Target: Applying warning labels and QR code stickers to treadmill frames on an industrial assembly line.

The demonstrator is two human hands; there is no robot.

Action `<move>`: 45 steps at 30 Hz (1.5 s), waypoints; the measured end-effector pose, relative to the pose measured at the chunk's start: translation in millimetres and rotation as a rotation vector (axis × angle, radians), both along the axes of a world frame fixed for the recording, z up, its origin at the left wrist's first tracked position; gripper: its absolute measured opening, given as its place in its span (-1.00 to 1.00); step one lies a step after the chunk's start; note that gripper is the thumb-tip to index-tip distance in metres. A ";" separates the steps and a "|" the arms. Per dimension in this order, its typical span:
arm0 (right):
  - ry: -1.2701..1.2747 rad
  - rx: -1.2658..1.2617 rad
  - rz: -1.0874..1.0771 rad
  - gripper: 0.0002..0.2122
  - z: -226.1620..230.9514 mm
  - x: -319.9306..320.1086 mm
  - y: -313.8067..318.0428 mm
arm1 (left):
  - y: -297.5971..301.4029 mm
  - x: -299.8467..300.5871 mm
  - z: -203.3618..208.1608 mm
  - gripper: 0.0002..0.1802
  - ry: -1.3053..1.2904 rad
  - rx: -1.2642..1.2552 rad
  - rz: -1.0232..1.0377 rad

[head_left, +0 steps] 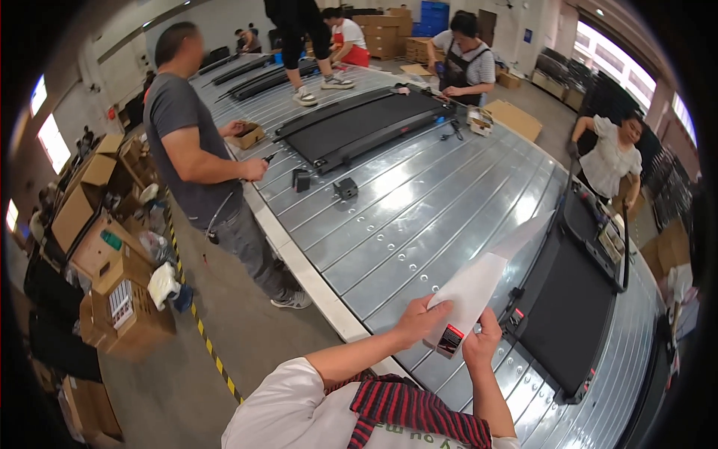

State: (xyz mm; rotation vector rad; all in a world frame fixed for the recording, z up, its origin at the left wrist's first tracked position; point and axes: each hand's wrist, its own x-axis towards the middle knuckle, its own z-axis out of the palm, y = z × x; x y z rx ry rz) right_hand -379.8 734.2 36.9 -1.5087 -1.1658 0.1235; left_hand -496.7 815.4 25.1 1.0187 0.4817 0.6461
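Note:
A long white paper sheet [479, 284] is held over the metal tabletop by both my hands, its far end rising to the right. My left hand [423, 320] is closed on its left edge, thumb lying on the paper. On the opposite edge, near the lower end, my right hand [482, 340] grips it. A black and red printed label [451, 339] shows on the paper between the hands. Just right of my right hand lies a black fabric panel with dark rails [565, 310], small fittings along its near edge.
The ribbed metal table [404, 209] carries another black panel [366, 129] and small black brackets [345, 188]. A person in grey [191, 142] stands at the left edge. At the right, a person in white [607, 159] holds a black frame [580, 206]. Cardboard boxes [123, 314] line the left.

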 end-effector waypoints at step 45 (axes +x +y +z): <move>-0.645 -0.347 -0.062 -0.87 10.8 117.0 -118.7 | -64.9 147.9 -27.7 -0.79 0.290 0.802 -0.485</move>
